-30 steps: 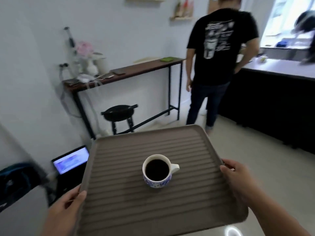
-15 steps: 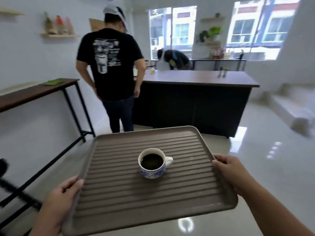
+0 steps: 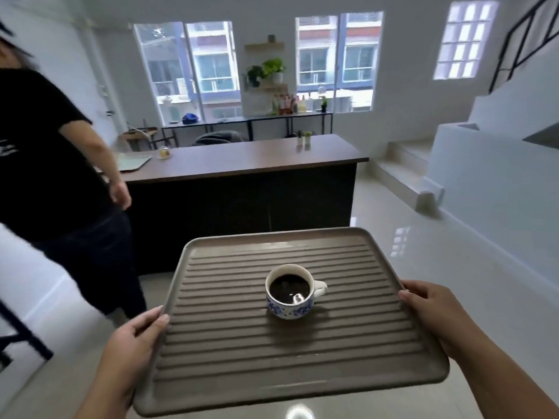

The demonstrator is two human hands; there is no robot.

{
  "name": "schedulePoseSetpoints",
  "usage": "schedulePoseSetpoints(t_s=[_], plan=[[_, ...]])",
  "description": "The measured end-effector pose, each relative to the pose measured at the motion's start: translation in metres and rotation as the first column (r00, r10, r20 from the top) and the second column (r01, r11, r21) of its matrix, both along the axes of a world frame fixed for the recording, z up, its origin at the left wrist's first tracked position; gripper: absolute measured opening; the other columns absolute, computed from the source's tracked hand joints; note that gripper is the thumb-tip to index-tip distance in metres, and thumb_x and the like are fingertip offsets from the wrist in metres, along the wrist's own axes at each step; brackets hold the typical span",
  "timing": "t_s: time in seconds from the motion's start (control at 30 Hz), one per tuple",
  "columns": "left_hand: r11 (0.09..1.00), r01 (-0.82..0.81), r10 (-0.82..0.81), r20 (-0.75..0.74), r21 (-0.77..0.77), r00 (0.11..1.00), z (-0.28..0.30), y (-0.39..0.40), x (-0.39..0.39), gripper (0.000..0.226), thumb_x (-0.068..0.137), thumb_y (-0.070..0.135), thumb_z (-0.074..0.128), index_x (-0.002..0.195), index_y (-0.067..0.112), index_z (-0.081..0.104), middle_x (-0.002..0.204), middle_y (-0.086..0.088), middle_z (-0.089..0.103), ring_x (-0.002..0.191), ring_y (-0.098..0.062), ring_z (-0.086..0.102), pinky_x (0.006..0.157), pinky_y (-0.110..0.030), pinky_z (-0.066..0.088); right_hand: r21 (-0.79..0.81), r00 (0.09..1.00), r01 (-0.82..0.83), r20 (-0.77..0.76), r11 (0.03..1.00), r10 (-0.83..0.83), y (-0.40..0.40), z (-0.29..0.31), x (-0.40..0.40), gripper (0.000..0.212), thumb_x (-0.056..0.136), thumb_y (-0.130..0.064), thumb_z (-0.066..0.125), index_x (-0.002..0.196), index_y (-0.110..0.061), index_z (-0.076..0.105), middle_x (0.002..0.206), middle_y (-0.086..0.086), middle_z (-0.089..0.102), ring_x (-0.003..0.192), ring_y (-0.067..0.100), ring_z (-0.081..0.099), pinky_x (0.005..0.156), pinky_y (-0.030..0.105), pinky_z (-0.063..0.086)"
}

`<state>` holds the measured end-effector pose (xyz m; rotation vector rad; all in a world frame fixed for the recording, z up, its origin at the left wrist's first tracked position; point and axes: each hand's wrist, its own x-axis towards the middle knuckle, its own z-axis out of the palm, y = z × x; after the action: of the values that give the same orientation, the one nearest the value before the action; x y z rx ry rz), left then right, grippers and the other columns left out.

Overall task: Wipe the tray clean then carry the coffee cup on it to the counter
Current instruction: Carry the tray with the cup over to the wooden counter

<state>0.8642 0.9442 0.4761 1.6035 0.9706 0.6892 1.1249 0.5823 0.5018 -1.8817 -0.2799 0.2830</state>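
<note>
counter (image 3: 242,158) ahead; cup (image 3: 289,291) (tray-centred (image 3: 272,352)) between gripping hands.

A ribbed brown tray (image 3: 272,352) is held level above the glossy floor (image 3: 423,267), the left hand (image 3: 133,343) gripping its left rim and the right hand (image 3: 429,309) its right rim. A blue-patterned coffee cup (image 3: 289,293) stands upright near its middle, handle pointing right. The dark counter (image 3: 242,158) lies beyond, and a person in a black shirt (image 3: 45,164) stands at far left.
</note>
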Motion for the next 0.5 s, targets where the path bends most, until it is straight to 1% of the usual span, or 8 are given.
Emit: schedulePoseSetpoints(t_s=[0.03,0.1,0.17,0.27,0.3,0.4,0.43,0.5], plan=[[1.0,0.012,-0.012,0.007,-0.02,1.0,0.001,0.01,0.025,0.017,0.09,0.006,0.063,0.105,0.012,0.068,0.087,-0.008,0.072,0.077,-0.021,0.064,0.071,-0.029,0.051,-0.009,1.0,0.027,0.006,1.0,-0.027,0.008,0.0,0.018,0.025,0.088,-0.003,0.056,0.091,-0.025,0.07,0.079,-0.009,0.074,0.072,0.009,0.069,0.061,0.023,0.049],[0.999,0.026,-0.025,0.022,-0.035,0.999,0.002,0.028,0.073,0.016,0.091,0.004,0.062,0.102,0.013,0.068,0.076,0.0,0.071,0.071,-0.019,0.062,0.059,-0.025,0.054,-0.002,0.998,0.066,-0.003,0.998,-0.066,0.022,-0.002,0.053,0.025,0.088,-0.003,0.056,0.093,-0.024,0.069,0.085,-0.005,0.072,0.079,0.011,0.067,0.064,0.024,0.049],[0.997,0.053,-0.051,0.049,-0.051,0.998,0.007,0.042,0.119,0.014,0.091,0.004,0.061,0.099,0.015,0.068,0.075,0.0,0.071,0.07,-0.019,0.062,0.054,-0.019,0.055,0.011,0.996,0.093,-0.008,0.996,-0.093,0.034,-0.002,0.092,0.025,0.088,-0.002,0.055,0.096,-0.021,0.07,0.087,-0.003,0.072,0.08,0.012,0.068,0.065,0.024,0.049],[0.995,0.091,-0.09,0.046,-0.037,0.995,0.005,0.068,0.187,0.019,0.091,0.009,0.063,0.109,0.011,0.067,0.088,-0.008,0.07,0.079,-0.024,0.063,0.071,-0.03,0.053,0.011,0.993,0.119,-0.002,0.993,-0.119,0.055,-0.004,0.156,0.024,0.088,-0.003,0.055,0.095,-0.02,0.071,0.084,-0.003,0.072,0.077,0.013,0.068,0.065,0.024,0.05],[0.995,0.095,-0.094,0.042,-0.026,0.995,0.003,0.076,0.21,0.021,0.091,0.01,0.063,0.112,0.009,0.067,0.09,-0.01,0.07,0.081,-0.024,0.064,0.074,-0.031,0.051,0.008,0.992,0.125,0.0,0.992,-0.125,0.063,-0.005,0.178,0.024,0.088,-0.003,0.055,0.093,-0.022,0.071,0.084,-0.003,0.072,0.076,0.014,0.068,0.066,0.025,0.05],[0.996,0.084,-0.084,0.059,-0.011,0.995,0.002,0.099,0.28,0.021,0.092,0.009,0.062,0.112,0.008,0.066,0.093,-0.011,0.069,0.08,-0.022,0.063,0.063,-0.022,0.055,0.014,0.993,0.114,0.005,0.993,-0.114,0.088,-0.008,0.249,0.027,0.087,-0.003,0.055,0.088,-0.025,0.071,0.084,-0.002,0.073,0.076,0.014,0.069,0.066,0.025,0.051],[0.997,0.077,-0.077,0.056,-0.007,0.995,0.0,0.107,0.303,0.022,0.092,0.009,0.063,0.113,0.008,0.066,0.095,-0.014,0.069,0.08,-0.022,0.062,0.064,-0.022,0.055,0.014,0.994,0.109,0.01,0.994,-0.109,0.096,-0.007,0.274,0.026,0.087,-0.002,0.055,0.091,-0.022,0.071,0.084,-0.002,0.073,0.076,0.014,0.069,0.066,0.025,0.05],[0.998,0.064,-0.062,0.062,-0.026,0.996,0.002,0.121,0.346,0.027,0.091,0.009,0.063,0.118,0.004,0.065,0.098,-0.016,0.07,0.082,-0.023,0.062,0.073,-0.029,0.051,0.012,0.995,0.094,0.016,0.995,-0.095,0.114,-0.004,0.323,0.024,0.087,-0.002,0.055,0.097,-0.017,0.071,0.085,-0.001,0.072,0.076,0.015,0.068,0.064,0.024,0.05]])
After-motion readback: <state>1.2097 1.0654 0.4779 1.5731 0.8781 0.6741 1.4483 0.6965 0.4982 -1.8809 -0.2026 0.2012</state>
